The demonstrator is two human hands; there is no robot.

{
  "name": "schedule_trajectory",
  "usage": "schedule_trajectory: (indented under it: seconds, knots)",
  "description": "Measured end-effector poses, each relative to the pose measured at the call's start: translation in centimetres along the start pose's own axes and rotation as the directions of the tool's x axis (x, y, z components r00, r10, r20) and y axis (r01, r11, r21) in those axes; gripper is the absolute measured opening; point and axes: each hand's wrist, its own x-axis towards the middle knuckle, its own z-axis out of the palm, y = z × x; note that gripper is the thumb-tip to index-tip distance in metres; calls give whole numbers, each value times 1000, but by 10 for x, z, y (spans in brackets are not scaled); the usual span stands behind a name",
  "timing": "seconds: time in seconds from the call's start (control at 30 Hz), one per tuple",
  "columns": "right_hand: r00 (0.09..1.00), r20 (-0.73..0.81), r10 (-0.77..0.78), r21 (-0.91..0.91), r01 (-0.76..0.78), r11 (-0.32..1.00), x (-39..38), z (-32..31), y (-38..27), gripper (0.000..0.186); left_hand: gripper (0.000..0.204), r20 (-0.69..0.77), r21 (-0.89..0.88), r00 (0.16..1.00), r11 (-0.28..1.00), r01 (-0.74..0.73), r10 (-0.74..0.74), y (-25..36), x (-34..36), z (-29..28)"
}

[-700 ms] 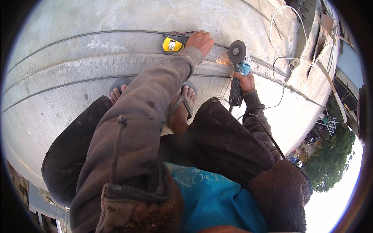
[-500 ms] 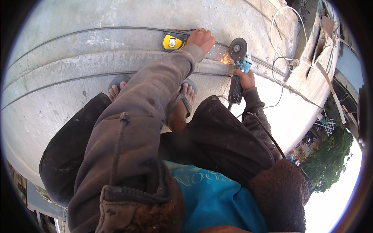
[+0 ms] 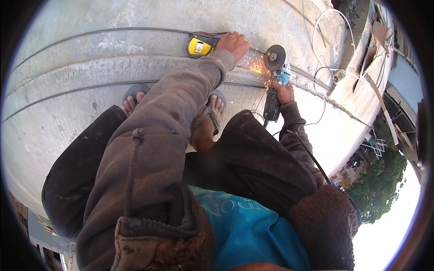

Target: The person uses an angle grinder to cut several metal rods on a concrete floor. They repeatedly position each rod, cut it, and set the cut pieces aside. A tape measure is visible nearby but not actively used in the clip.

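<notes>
My right hand [image 3: 284, 92] grips the body of an angle grinder [image 3: 272, 106], which has a blue head and a dark disc. The disc [image 3: 280, 58] meets a long thin steel rod [image 3: 257, 50], and orange sparks [image 3: 258, 69] spray off toward the left. Farther left, my left hand [image 3: 233, 45] is closed around the same rod, pressing it near the concrete. Touching that hand is a yellow and black tape measure [image 3: 199, 46]. How the fingers wrap underneath is partly hidden.
A second rod [image 3: 90, 88] runs across the concrete [image 3: 81, 108] by my sandalled feet [image 3: 216, 105]. The grinder's cord [image 3: 316, 121] loops at right toward a white cable [image 3: 315, 34] and a connector [image 3: 339, 76]. Wood scraps [image 3: 382, 99] lie along the right edge.
The spray of sparks has grown brighter and wider. The grinder has shifted very slightly left in the picture, while my left hand stays in place on the rod.
</notes>
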Motion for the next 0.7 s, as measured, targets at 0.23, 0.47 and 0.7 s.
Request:
schedule_trajectory:
  seconds: [0.23,0.47,0.7]
  knots:
    - [1000,3,19,-2,-19,1000,-4,-1,-2,44,14,26,24,1000,1000,0,0,1,1,-1]
    - [991,-51,-121,28,123,992,11,-3,8,23,12,41,-1,999,1000,1,-1,4,3,-5]
    - [998,-26,-50,-89,48,995,16,-5,-1,38,12,39,-4,999,1000,5,-5,2,1,-4]
